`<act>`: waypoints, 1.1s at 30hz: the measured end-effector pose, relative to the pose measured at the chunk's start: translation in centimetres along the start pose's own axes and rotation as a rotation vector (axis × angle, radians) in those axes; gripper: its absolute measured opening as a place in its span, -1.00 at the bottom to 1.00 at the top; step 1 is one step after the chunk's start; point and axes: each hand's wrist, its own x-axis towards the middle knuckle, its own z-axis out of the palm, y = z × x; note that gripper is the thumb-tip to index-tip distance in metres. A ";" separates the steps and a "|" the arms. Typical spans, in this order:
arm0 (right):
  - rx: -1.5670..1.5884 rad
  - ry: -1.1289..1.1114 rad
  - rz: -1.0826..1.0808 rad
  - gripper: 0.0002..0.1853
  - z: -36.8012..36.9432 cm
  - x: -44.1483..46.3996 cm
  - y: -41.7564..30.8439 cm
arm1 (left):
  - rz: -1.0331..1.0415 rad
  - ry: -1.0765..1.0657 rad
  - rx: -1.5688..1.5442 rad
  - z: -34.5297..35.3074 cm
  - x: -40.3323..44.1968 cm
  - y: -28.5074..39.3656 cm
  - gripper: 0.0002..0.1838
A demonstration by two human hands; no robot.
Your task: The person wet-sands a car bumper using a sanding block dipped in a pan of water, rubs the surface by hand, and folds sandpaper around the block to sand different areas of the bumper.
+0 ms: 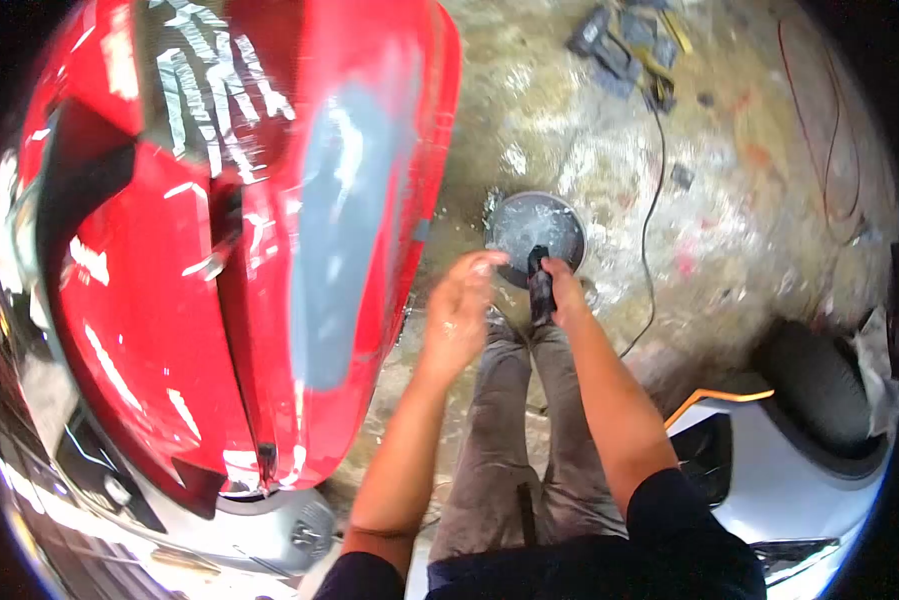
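My right hand (pixel 563 290) is closed around a dark, wet-looking block (pixel 540 286), held over the near rim of a round bucket of water (pixel 536 228) on the floor. To the left of the bucket, my left hand (pixel 461 307) is raised, its fingers slightly bent and apart, with nothing seen in it. Left of that hand stands a red car body (pixel 159 300) with a long grey patch (pixel 344 240) on its side panel.
Tools and grey pieces (pixel 624 45) lie on the stained floor at the top, with a dark cable (pixel 652 230) running down from them. A thin red hose (pixel 824 150) is at the upper right. A silver vehicle (pixel 769 480) stands at the lower right.
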 end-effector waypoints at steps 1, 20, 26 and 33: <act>-0.040 -0.036 -0.025 -0.54 1.2 -3.9 -1.1 | 0.138 0.081 0.123 -2.3 -1.3 3.4 -0.62; -0.388 -0.072 -0.461 -0.45 7.5 -23.2 -5.7 | 0.750 0.050 1.463 -15.4 3.3 5.8 -0.19; -0.413 -0.120 -0.430 -0.51 8.9 -26.2 -6.7 | 0.646 0.012 1.482 -18.4 -4.0 1.2 -0.20; -0.427 -0.041 -0.687 -0.42 8.0 -26.0 -4.8 | 0.550 -0.089 1.611 -21.3 -9.6 -2.2 -0.26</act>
